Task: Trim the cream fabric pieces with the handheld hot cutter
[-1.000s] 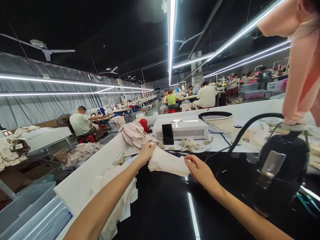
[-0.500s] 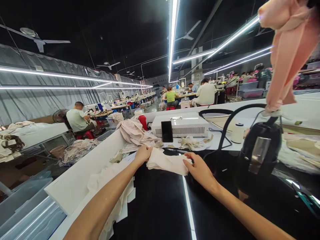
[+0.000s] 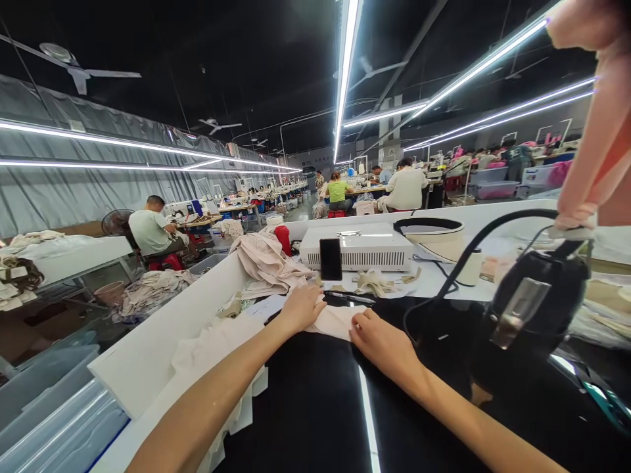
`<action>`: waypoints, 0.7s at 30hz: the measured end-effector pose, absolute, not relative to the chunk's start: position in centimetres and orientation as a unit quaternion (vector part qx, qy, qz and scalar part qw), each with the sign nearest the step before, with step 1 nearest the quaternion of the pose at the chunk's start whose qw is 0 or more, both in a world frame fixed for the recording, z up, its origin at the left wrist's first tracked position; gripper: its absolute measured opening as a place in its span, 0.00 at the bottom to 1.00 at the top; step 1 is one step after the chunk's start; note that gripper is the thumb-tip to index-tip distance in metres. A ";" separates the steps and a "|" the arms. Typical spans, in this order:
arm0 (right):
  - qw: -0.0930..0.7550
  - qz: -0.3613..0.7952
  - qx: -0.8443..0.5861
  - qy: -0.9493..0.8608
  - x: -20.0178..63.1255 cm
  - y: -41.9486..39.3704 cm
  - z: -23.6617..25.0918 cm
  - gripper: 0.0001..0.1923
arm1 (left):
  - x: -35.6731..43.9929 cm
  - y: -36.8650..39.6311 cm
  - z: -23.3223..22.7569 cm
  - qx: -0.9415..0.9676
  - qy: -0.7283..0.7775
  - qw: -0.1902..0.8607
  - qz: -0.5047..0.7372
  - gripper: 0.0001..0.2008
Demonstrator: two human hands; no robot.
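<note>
Far on the left we see a person in a white shirt (image 3: 148, 231) sitting at a sewing table, and near us there is a white bin wall (image 3: 162, 341) with pale cloth pieces (image 3: 217, 341) lying over its edge. Next to that, a heap of beige cloth (image 3: 263, 259) sits just behind our left hand (image 3: 302, 307). This hand lies flat, fingers mostly straight, pressing down on the left end of a small cream cloth piece (image 3: 335, 320). The cloth piece lies on the black table (image 3: 315, 407), between both hands. Our right hand (image 3: 379, 338) rests on its right end with fingers curled down; we cannot tell if it pinches the cloth or only pushes on it. We think the piece is already laid down and mostly smooth, but it is not yet let go. Behind it stand a dark phone (image 3: 330, 259) leaning on a white box machine (image 3: 357, 248). On the right, a black iron (image 3: 535, 309) hangs with its cord, and pink cloth (image 3: 591, 151) hangs above it.
</note>
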State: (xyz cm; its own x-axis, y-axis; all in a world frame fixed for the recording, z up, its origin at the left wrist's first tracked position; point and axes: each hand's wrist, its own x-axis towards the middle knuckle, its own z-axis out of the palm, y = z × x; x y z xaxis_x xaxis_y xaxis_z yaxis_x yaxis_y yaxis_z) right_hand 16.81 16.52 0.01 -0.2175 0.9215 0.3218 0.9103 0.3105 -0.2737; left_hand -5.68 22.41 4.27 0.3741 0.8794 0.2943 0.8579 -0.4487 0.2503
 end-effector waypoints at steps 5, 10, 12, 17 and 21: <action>0.148 -0.004 -0.602 -0.785 17.0 17.1 0.0 0.15 | -6.8 23.1 2.8 0.819 0.539 0.034 0.194 0.20; 0.149 -0.019 -0.613 -0.775 17.7 18.5 -0.1 0.16 | -7.1 23.6 1.6 0.804 0.555 0.060 0.206 0.19; 0.169 -0.038 -0.619 -0.766 18.3 19.3 0.0 0.16 | -7.0 23.7 1.4 0.800 0.558 0.070 0.208 0.19; 0.220 -0.105 -0.614 -0.751 19.4 20.0 0.2 0.17 | -7.0 23.7 1.2 0.792 0.568 0.088 0.205 0.20; 0.223 -0.128 -0.520 -0.815 18.8 18.9 -0.1 0.23 | -7.0 23.6 1.1 0.788 0.573 0.099 0.200 0.20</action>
State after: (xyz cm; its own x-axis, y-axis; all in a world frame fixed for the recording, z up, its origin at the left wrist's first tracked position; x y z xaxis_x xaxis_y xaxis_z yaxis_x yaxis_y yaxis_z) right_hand 18.80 18.93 -0.05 -0.3603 0.7897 0.4966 0.9041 0.4267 -0.0226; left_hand -6.96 23.61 1.08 0.2626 0.9433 0.2031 0.8643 -0.3236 0.3851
